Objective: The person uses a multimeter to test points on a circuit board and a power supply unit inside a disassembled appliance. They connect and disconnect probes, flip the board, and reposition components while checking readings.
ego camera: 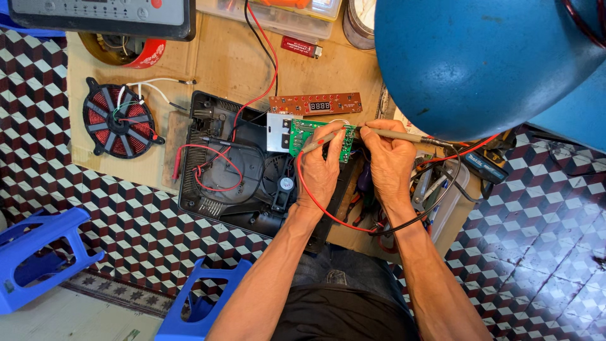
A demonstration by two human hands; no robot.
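We are holding probes over green circuit board (320,139), sitting on open black appliance base (240,170). Left hand (319,170) grip clenched on red-wired probe (322,140); right hand (386,161) grip pinching black-wired probe (394,134), both tips touching board. Copper induction coil (118,120) lying well apart at left.

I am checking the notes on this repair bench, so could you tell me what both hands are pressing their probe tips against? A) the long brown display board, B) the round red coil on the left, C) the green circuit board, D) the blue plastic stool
C: the left hand and the right hand each hold a thin probe whose tip meets the green circuit board over the open black casing.
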